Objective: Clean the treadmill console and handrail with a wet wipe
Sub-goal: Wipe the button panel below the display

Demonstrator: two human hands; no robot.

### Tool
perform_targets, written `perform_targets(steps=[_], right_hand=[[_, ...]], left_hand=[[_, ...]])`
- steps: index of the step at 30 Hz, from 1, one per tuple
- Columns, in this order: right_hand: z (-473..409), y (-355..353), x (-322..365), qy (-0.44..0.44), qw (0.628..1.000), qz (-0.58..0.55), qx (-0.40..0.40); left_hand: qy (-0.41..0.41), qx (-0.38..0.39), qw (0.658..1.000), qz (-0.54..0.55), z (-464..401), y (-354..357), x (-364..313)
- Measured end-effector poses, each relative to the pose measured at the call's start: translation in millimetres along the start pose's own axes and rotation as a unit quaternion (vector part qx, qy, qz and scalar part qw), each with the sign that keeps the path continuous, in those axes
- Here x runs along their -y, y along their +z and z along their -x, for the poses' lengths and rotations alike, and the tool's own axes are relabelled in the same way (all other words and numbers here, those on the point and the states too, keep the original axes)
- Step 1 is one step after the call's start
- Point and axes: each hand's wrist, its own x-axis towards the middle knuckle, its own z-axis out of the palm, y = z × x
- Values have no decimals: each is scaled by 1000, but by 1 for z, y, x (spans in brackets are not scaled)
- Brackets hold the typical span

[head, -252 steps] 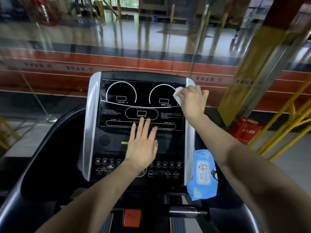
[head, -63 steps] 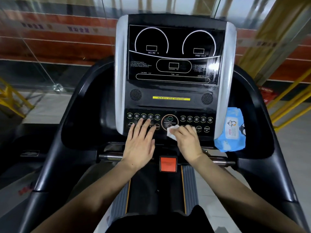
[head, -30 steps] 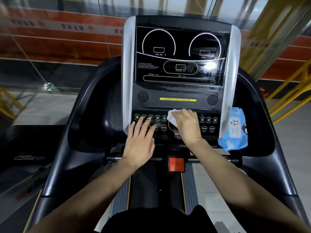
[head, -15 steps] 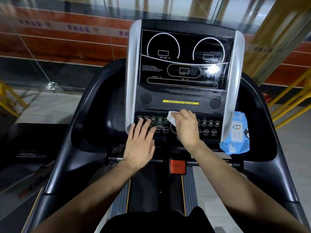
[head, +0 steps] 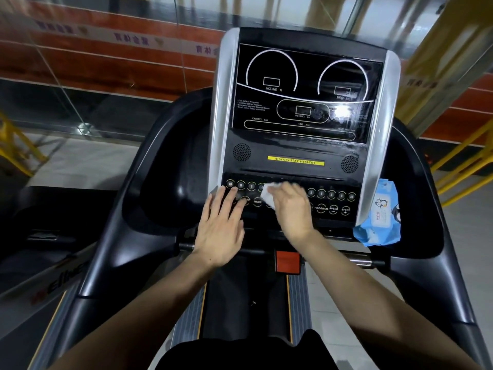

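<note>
Head view: wet wipe (head: 267, 195) under right hand (head: 292, 209) fingertips.

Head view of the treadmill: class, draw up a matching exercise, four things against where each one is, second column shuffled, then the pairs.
1 wet wipe
2 wipe packet
3 red tab
4 yellow strip

a between the speaker grilles
b right of the console
c under the right hand, on the buttons
d below the button panel

Pairs: 1c, 2b, 3d, 4a
</note>
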Motion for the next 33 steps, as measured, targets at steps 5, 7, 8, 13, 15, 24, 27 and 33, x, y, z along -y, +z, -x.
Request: perform_targets(steps=[5,7,8,13,15,24,27,33], right_hand=[[34,5,2,-83,995,0,52],[6,2,1,-77,996,14,47],[-10,-1,1,-58,997,22,40],[-9,-1,15,15,1000,10,15],[24,5,20,-29,999,6,39],[-35,-2,20,19,999,35,27],[-1,7,22,-27,999,31,29],[1,5,20,-118,991,30,48]], left_hand=[[-7,-2,1000,-3,7,0,12],[-10,5,1000,-2,8,-1,14],[-11,8,1000,0,9,-2,14],[-11,17,1000,12,9,-4,14],[-17,17,1000,17,9,-4,17],[-42,27,997,51,14,-4,19],[-42,36,996,71,15,-3,21],[-52,56,993,91,17,-1,30]])
